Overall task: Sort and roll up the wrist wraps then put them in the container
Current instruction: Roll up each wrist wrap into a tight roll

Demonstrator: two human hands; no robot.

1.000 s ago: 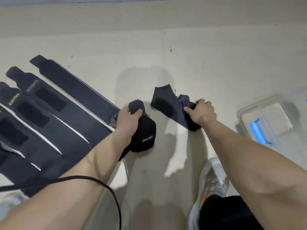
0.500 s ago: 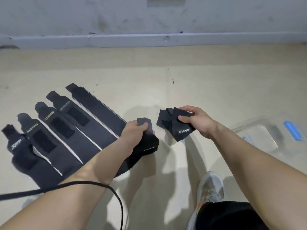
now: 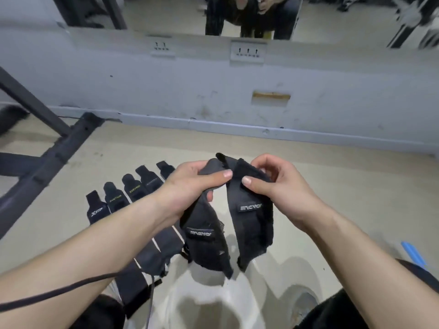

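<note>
Two black wraps, both held up above floor (image 3: pixel 332 186), tops meeting between hands, tails hanging apart.
Left wrap (image 3: pixel 206 238): left hand (image 3: pixel 190 184) grips upper end, thumb across front; label faces camera.
Right wrap (image 3: pixel 254 217): right hand (image 3: pixel 278 184) pinches upper end between thumb and curled fingers; label faces camera.
Five more wraps (image 3: pixel 133 188): flat on floor, side by side in row, partly under left forearm.
Blue piece (image 3: pixel 413 255): right edge, near right arm.
Black cable (image 3: pixel 59 290): across left forearm.
</note>
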